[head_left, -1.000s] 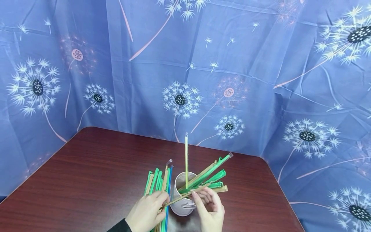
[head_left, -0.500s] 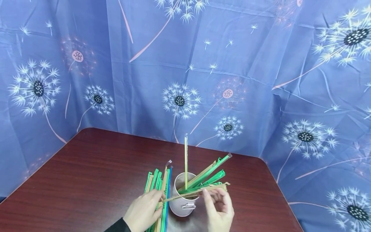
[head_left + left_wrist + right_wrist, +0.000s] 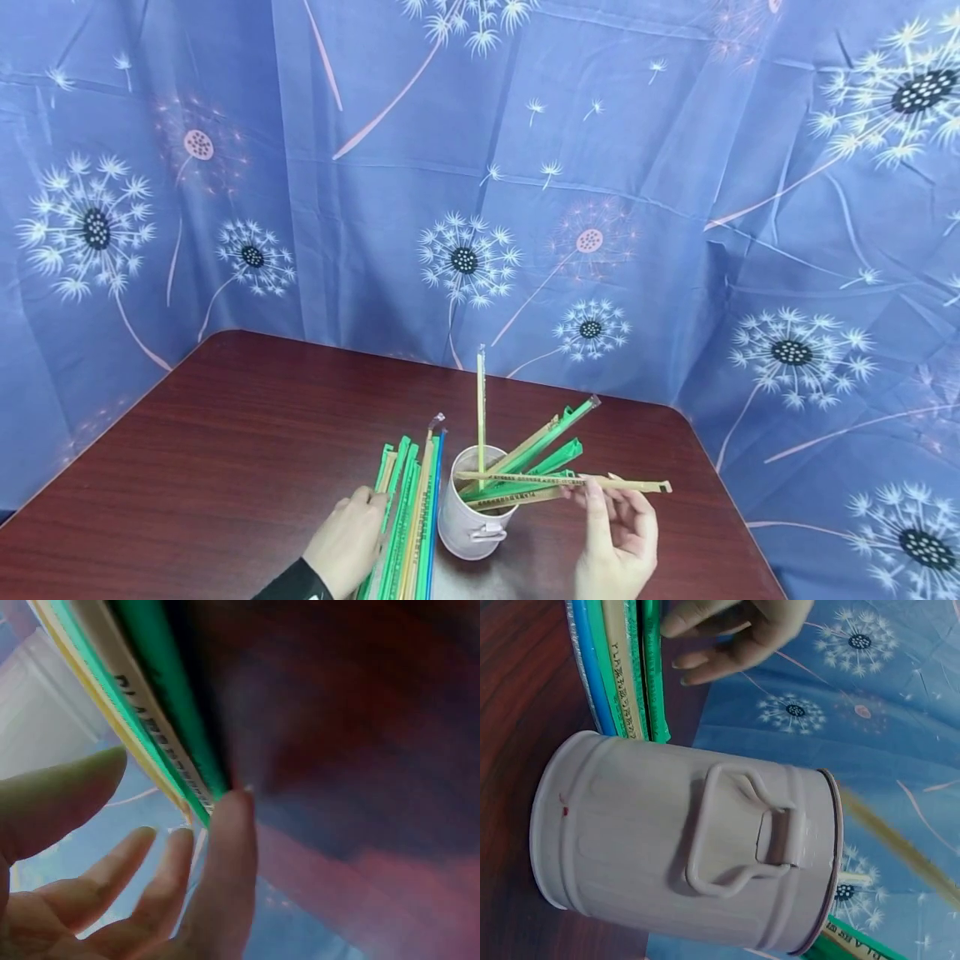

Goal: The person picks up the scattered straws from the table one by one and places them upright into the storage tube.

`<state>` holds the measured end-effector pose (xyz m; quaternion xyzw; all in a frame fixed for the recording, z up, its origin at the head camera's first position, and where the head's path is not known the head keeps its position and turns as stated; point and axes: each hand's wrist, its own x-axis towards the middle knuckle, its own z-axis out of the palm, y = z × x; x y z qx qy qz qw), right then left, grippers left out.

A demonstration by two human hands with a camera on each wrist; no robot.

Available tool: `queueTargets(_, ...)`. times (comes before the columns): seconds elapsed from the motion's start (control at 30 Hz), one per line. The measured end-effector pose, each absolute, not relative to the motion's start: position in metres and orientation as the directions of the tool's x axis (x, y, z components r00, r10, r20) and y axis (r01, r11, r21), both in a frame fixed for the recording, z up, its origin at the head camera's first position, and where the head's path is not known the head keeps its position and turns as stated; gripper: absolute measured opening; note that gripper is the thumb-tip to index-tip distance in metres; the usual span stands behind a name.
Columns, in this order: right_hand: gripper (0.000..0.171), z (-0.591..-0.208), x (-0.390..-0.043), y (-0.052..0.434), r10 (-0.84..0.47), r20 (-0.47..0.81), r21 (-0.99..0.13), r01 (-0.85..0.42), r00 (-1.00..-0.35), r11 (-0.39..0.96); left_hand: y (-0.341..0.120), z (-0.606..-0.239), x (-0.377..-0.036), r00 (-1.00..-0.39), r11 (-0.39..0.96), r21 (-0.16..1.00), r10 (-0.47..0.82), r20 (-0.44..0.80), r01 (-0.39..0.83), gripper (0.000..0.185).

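My right hand (image 3: 618, 537) pinches a tan wrapped drinking straw (image 3: 651, 486) between thumb and fingers. The straw lies nearly level, its left end over the mouth of a pale pinkish-grey cup (image 3: 622, 832) shaped like a little bin. Several green and tan wrapped straws (image 3: 551, 458) lean out of the cup to the right, and a thin yellow straw (image 3: 482, 400) stands upright in it. My left hand (image 3: 347, 533) is at the left side of a row of wrapped straws (image 3: 411, 525). Its fingers (image 3: 231, 847) are spread, one fingertip right at the row's edge.
The row, green and tan with a blue straw (image 3: 437, 517) at its right, lies just left of the cup on a dark red-brown wooden table (image 3: 247, 433). A wire handle (image 3: 697, 847) sticks out from the cup's near side. Blue dandelion-print cloth (image 3: 375, 208) hangs behind.
My right hand has moved right with the tan straw, drawing it away from my left hand. My left hand has let go of its end and shifted left to the row's outer side.
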<state>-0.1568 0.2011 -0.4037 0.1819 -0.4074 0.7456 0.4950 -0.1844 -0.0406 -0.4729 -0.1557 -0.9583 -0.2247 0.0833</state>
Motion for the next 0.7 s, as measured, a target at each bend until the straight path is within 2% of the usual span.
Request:
queueTargets(0.17, 0.030, -0.409, -0.157, 0.199, 0.614, 0.667, -0.428, -0.892, -0.422, -0.147, -0.043, -0.473, -0.188, -0.956, 0.826, 0.481, 0.256, 0.143, 0.293, 0.043)
queueTargets(0.4, 0.029, -0.419, -0.159, 0.194, 0.554, 0.727, -0.443, -0.893, -0.407, -0.075, -0.044, -0.473, -0.189, -0.965, 0.811, 0.523, 0.241, 0.107, 0.261, 0.046)
queueTargets(0.7, 0.026, -0.431, -0.163, 0.193, 0.490, 0.738, -0.537, -0.843, -0.464, 0.010, -0.048, -0.476, -0.191, -0.975, 0.810, 0.542, 0.199, 0.103, 0.223, 0.048)
